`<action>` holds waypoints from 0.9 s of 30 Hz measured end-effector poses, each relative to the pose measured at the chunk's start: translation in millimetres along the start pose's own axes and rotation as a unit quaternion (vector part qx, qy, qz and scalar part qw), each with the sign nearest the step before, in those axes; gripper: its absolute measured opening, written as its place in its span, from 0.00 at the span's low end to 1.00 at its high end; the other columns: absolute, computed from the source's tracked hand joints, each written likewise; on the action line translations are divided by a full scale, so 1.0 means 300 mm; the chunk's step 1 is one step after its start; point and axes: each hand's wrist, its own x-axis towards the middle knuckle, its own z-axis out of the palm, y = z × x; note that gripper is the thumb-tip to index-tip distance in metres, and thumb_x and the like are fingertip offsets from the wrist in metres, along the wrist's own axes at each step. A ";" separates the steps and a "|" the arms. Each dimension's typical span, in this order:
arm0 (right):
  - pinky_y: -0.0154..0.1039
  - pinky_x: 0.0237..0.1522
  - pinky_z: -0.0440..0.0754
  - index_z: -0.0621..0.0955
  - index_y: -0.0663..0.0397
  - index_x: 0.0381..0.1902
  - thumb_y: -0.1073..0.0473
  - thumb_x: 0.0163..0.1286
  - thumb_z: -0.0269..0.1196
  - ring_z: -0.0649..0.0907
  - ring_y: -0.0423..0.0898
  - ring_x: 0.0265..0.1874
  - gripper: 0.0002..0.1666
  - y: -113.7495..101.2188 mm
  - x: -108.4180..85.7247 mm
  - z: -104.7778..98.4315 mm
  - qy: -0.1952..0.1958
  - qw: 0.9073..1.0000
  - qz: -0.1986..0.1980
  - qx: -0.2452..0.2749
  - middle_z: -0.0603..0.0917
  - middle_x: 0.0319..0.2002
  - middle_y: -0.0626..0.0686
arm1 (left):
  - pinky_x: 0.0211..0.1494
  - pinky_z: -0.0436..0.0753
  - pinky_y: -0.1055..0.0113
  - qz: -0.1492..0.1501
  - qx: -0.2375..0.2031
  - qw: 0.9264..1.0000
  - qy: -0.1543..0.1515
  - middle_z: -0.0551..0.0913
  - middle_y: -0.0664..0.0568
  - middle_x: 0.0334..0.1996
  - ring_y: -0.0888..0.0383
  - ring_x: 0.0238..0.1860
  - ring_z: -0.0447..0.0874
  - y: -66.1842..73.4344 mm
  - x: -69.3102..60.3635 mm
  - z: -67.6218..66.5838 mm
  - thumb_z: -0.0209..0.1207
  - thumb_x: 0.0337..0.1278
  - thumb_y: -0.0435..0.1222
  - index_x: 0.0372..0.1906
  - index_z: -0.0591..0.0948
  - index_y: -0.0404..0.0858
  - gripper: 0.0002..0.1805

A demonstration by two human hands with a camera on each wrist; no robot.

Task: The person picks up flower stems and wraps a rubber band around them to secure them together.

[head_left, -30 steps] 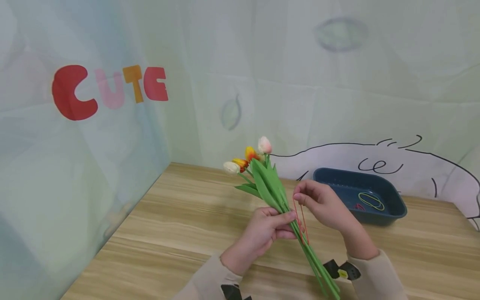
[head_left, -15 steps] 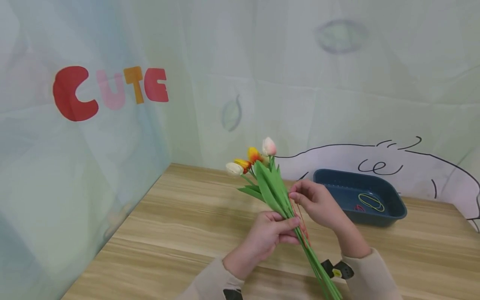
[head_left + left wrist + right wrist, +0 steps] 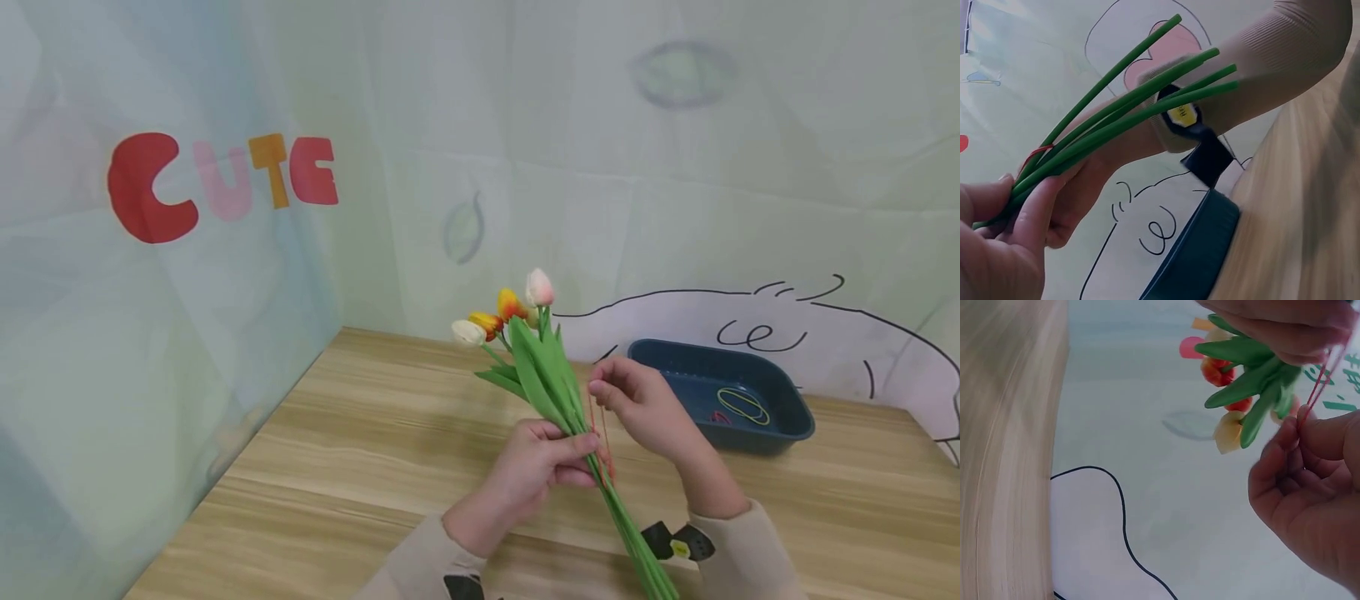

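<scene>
A bunch of tulips [image 3: 543,375] in white, pink and yellow-orange leans diagonally above the table, blooms toward the back. My left hand [image 3: 517,475] grips the green stems [image 3: 1141,103] below the leaves, its thumb across them. A thin red rubber band [image 3: 611,460] loops around the stems beside the left fingers, as the left wrist view shows. Between thumb and index finger, my right hand [image 3: 645,412] pinches the band's upper end and holds it stretched away from the stems. In the right wrist view the band [image 3: 1316,390] runs taut up to the left hand.
A dark blue tray [image 3: 720,429] stands at the back right, close to the right hand. Inside it lie a yellow band [image 3: 742,406] and something small and red [image 3: 720,417]. A printed cloth backdrop [image 3: 540,192] rises behind the wooden table [image 3: 337,467].
The right hand moved left toward the stems, then back to the right with the band's end pinched. The tulips and left hand shifted slightly right.
</scene>
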 end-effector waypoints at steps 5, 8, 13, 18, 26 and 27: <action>0.32 0.37 0.82 0.74 0.60 0.37 0.64 0.74 0.54 0.79 0.43 0.31 0.05 0.008 -0.013 -0.054 -0.044 0.992 -0.017 0.113 0.79 0.30 0.49 | 0.33 0.89 0.67 0.003 -0.007 1.000 -0.014 0.84 0.52 0.20 0.60 0.25 0.86 0.025 0.002 -0.019 0.56 0.59 0.22 0.38 0.79 0.21 0.05; 0.33 0.40 0.84 0.74 0.55 0.38 0.64 0.76 0.50 0.80 0.39 0.33 0.06 0.014 -0.018 -0.087 -0.111 0.965 -0.046 0.233 0.79 0.33 0.46 | 0.32 0.88 0.68 0.009 0.000 0.999 -0.042 0.84 0.53 0.21 0.61 0.24 0.86 0.037 0.000 -0.031 0.55 0.59 0.22 0.35 0.81 0.27 0.04; 0.32 0.43 0.83 0.74 0.54 0.44 0.69 0.78 0.39 0.81 0.39 0.39 0.16 0.017 -0.017 -0.128 -0.253 0.866 -0.101 0.420 0.78 0.39 0.46 | 0.34 0.88 0.68 0.021 0.009 0.991 -0.128 0.85 0.53 0.25 0.60 0.28 0.87 0.057 -0.006 -0.060 0.56 0.60 0.24 0.34 0.81 0.32 0.04; 0.28 0.43 0.81 0.72 0.59 0.48 0.69 0.79 0.34 0.78 0.40 0.41 0.18 0.006 -0.015 -0.145 -0.324 0.791 -0.129 0.502 0.76 0.43 0.49 | 0.35 0.88 0.69 0.032 0.004 0.978 -0.207 0.86 0.55 0.27 0.60 0.30 0.87 0.077 -0.011 -0.090 0.58 0.60 0.28 0.33 0.82 0.39 0.05; 0.31 0.22 0.56 0.69 0.61 0.49 0.70 0.78 0.33 0.61 0.45 0.31 0.16 -0.008 -0.030 -0.150 -0.317 0.748 -0.188 0.552 0.61 0.35 0.54 | 0.39 0.88 0.68 0.071 -0.054 0.950 -0.298 0.86 0.57 0.30 0.62 0.33 0.87 0.111 -0.015 -0.127 0.63 0.60 0.36 0.37 0.85 0.43 0.03; 0.32 0.22 0.55 0.69 0.61 0.48 0.70 0.78 0.33 0.60 0.46 0.30 0.16 -0.008 -0.032 -0.149 -0.313 0.749 -0.197 0.549 0.59 0.35 0.55 | 0.40 0.88 0.68 0.078 -0.062 0.948 -0.303 0.86 0.57 0.30 0.62 0.33 0.86 0.113 -0.014 -0.134 0.63 0.59 0.38 0.38 0.85 0.44 0.05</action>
